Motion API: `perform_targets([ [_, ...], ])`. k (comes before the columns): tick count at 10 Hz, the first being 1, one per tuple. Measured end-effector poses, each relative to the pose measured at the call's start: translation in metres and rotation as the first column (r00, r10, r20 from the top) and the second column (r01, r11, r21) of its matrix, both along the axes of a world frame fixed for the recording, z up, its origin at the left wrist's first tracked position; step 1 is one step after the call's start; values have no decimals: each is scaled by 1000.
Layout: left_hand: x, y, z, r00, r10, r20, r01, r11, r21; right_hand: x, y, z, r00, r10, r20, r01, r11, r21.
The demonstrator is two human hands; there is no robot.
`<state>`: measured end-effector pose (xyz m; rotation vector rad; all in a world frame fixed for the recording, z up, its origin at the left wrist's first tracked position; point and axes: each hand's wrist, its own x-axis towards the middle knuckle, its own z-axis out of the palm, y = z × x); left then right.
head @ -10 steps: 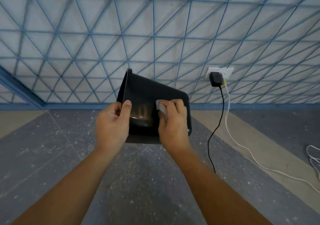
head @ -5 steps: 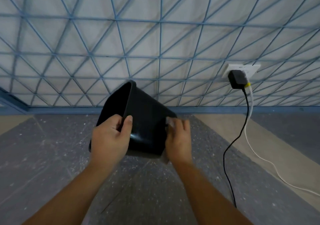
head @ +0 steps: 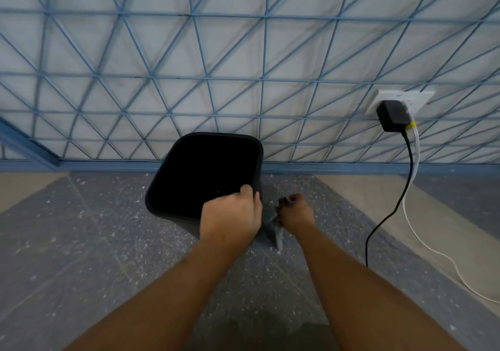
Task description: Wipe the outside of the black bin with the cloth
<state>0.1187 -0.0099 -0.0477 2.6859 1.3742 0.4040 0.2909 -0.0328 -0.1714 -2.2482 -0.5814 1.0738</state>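
The black bin (head: 189, 161) stands close to upright on the grey speckled floor near the wall, its dark opening facing me. My left hand (head: 230, 215) grips its near right rim, fingers curled over the edge. My right hand (head: 296, 212) is just right of the bin, closed on a grey cloth (head: 273, 229) that hangs down between the hand and the bin's right side. Most of the bin's outer wall is hidden from here.
A wall with a blue triangle pattern (head: 243, 80) rises right behind the bin. At the right, a black adapter (head: 392, 115) sits in a white socket (head: 405, 99); a black cable (head: 389, 215) and a white cable (head: 422, 239) trail across the floor.
The bin has gone from tilted on its side in both hands to near upright on the floor. My right hand has slid with the cloth off the bin's wall to its right side.
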Motion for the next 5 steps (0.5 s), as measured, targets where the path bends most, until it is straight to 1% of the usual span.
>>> perform_targets([
  [1,20,-6,-14,993,30,-118,-35,999,-34,0,-5,-11,998,30,53,-29,999,-21],
  [2,31,-5,-29,988,89,-126,-99,992,-75,0,-13,-21,991,91,101,-90,996,-11],
  [3,35,0,-34,986,117,-115,-128,987,-93,2,-20,-19,951,208,231,-191,977,-95],
  [4,37,1,-24,984,121,-134,-144,973,-179,6,-28,-5,907,309,286,-270,948,-169],
  [5,25,3,4,986,128,-111,-151,958,-242,4,-35,33,885,354,302,-299,930,-216],
])
